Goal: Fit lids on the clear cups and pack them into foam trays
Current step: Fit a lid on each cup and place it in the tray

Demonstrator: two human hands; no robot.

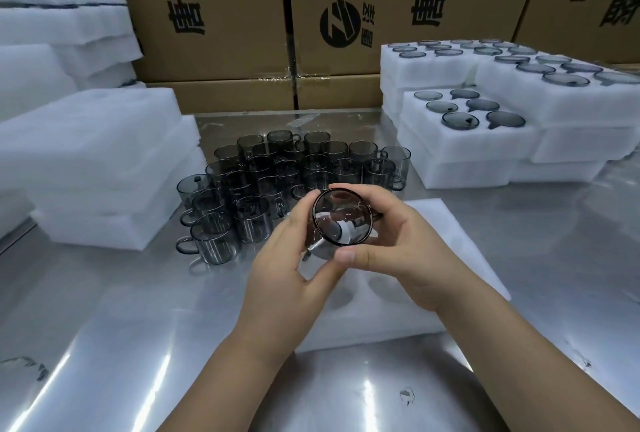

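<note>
Cup (343, 220), smoky clear glass, is tilted mouth-to-camera above the foam tray (460, 251); lid fitted or not, cannot tell, and the white blur inside is unreadable. Left grip (287, 258) curls round its lower wall, right grip (391, 248) round the rim. Forearms hide most of the tray's round pockets. Cartons (225, 33) read "唐泽", "沧州", "地址:", cut off. More handled cups (277, 172) cluster on the glossy steel bench (104, 345).
</note>
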